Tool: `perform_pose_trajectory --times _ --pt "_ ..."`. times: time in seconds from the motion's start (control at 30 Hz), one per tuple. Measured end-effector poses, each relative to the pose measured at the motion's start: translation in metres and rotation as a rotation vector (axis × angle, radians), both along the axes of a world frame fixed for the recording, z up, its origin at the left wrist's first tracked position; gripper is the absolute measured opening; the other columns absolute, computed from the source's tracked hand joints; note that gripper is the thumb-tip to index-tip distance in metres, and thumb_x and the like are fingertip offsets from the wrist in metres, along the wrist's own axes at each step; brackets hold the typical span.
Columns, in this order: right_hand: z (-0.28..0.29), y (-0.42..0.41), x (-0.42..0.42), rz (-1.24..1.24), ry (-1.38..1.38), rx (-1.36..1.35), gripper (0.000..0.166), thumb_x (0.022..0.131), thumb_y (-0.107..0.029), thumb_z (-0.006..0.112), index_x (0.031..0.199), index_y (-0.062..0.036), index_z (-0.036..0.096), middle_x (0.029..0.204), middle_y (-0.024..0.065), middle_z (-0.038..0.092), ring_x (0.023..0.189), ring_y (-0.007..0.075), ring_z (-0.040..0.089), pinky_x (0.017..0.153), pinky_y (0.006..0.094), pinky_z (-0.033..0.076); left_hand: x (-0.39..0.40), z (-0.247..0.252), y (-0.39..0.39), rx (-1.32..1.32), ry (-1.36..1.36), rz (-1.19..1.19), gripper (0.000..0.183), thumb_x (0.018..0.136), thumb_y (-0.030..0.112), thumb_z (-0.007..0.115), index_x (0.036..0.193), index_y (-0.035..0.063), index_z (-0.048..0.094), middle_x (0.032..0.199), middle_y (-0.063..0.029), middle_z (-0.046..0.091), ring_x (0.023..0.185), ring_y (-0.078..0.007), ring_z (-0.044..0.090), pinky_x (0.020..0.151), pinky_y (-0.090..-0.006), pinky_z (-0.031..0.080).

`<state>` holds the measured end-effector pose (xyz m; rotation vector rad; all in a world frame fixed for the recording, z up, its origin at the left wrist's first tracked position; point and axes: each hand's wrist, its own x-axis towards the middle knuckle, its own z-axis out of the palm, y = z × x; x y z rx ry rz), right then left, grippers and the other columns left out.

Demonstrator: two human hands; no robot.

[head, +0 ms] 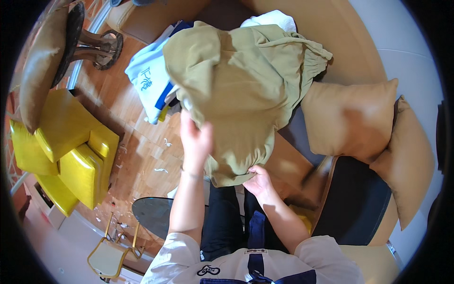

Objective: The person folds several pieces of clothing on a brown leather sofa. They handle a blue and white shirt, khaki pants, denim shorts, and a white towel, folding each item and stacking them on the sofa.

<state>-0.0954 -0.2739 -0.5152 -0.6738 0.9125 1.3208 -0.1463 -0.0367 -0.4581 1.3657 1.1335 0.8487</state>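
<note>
A khaki sweatshirt-like garment [244, 88] is spread out in front of me, its folds hanging loosely and a gathered, elastic-looking end at the upper right. My left hand [195, 140], blurred, holds its left edge between thumb and fingers, the fingertips partly hidden by cloth. At the lower hem, my right hand [259, 180] pinches the fabric near my knees. Behind the garment's left side lies a light blue and navy garment [147, 83] that bears writing. A white fluffy cloth [273, 20] shows beyond the far edge.
A tan sofa [340, 42] curves around the far and right sides, with cushions [351, 119] on it. Yellow armchair [81, 152] stands left. A dark oval tabletop [152, 213] is beside my left forearm. White scraps [161, 170] lie on the wood floor [142, 149]. A chair [108, 257] is lower left.
</note>
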Motion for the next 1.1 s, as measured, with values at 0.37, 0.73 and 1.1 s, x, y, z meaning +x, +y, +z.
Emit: perform_pose_trajectory --times 0.37,0.73,1.1 --pt "-0.054 -0.005 -0.035 0.225 -0.066 -0.397 0.04 0.08 -0.001 0.054 0.119 -0.0072 0.051 0.118 0.0075 0.057 0.112 0.0254 0.053 0.096 0.0443 0.044 -0.104 -0.055 -0.035 -0.104 0.762 0.018 0.041 0.081 0.003 0.058 0.122 0.0024 0.053 0.109 -0.0212 0.059 0.1 -0.0389 0.058 0.087 -0.0427 0.046" --pt "-0.026 0.145 -0.001 0.621 -0.835 -0.096 0.09 0.08 -0.02 0.076 0.143 0.0051 0.016 0.139 0.024 0.036 0.127 0.0258 0.041 0.101 0.0335 0.04 -0.067 -0.041 -0.073 -0.049 0.651 -0.249 0.066 0.074 0.004 0.058 0.137 0.0056 0.037 0.121 -0.0238 0.055 0.103 -0.0416 0.058 0.084 -0.0456 0.049" --pt "-0.074 0.235 -0.007 0.644 -1.067 -0.117 0.082 0.076 -0.032 0.076 0.137 0.0034 0.033 0.13 0.0209 0.049 0.119 0.0305 0.05 0.098 0.0362 0.041 -0.091 -0.042 -0.056 0.042 0.763 -0.601 0.053 0.072 0.003 0.057 0.124 0.0057 0.048 0.091 -0.0187 0.062 0.083 -0.0351 0.06 0.074 -0.0454 0.048"
